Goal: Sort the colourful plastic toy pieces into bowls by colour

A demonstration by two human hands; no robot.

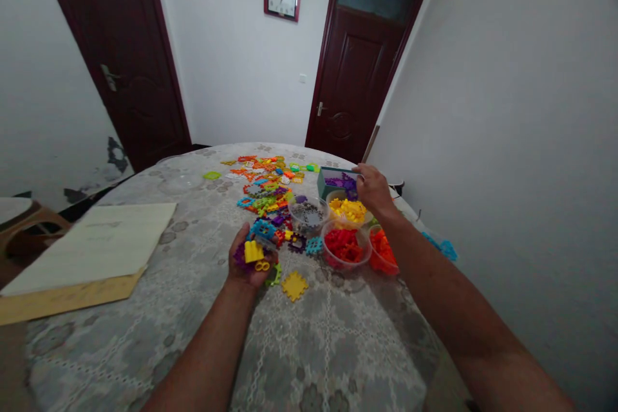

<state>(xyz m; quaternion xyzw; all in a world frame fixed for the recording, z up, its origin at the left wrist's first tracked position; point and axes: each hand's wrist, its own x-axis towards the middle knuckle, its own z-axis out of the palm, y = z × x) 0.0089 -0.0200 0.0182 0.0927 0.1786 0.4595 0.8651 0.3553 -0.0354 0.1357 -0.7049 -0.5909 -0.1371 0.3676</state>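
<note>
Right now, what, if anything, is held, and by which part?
Left hand: toy pieces, from beneath, in its palm. Right hand, at the box: cannot tell.

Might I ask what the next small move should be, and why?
I would probably move the right hand, once free, from the teal box to the yellow piece in the left hand, since that hand cups mixed colours, while the box holds purple pieces and the clear bowl beside it holds yellow ones.
</note>
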